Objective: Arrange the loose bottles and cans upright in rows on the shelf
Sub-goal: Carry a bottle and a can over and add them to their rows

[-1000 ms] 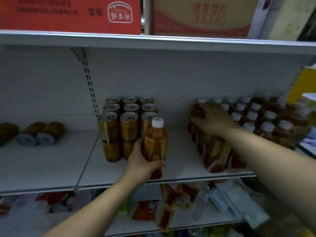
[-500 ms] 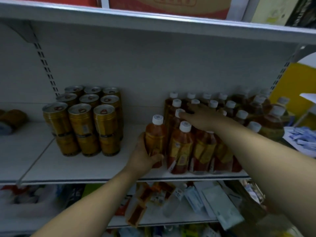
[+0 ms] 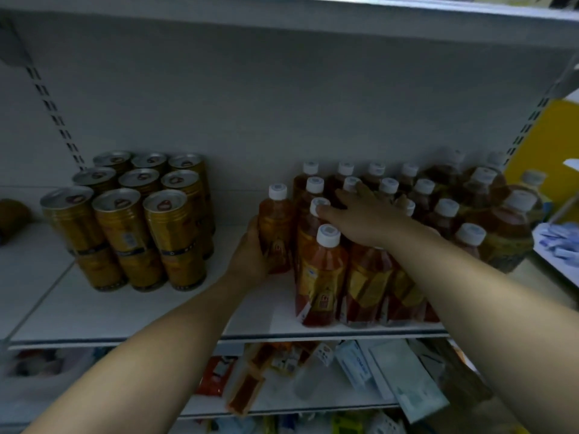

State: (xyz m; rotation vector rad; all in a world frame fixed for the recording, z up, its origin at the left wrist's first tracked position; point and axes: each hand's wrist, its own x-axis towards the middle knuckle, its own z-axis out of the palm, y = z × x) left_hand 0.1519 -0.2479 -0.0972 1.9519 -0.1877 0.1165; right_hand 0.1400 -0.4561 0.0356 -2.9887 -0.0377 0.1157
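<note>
Left hand (image 3: 250, 253) fingers curled round tea bottle (image 3: 275, 227), upright, just left of bottle block (image 3: 366, 286). Right hand (image 3: 363, 214) fingers spread flat over block's caps. Risk imo: hard shove sideways, block dominoes.

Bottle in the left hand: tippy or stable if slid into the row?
Probably tippy: the bottle is tall and narrow, so pushing low, where the left hand grips it, seems safer. Likely hefty, since it looks full. Looks plastic, so probably not fragile.
</note>
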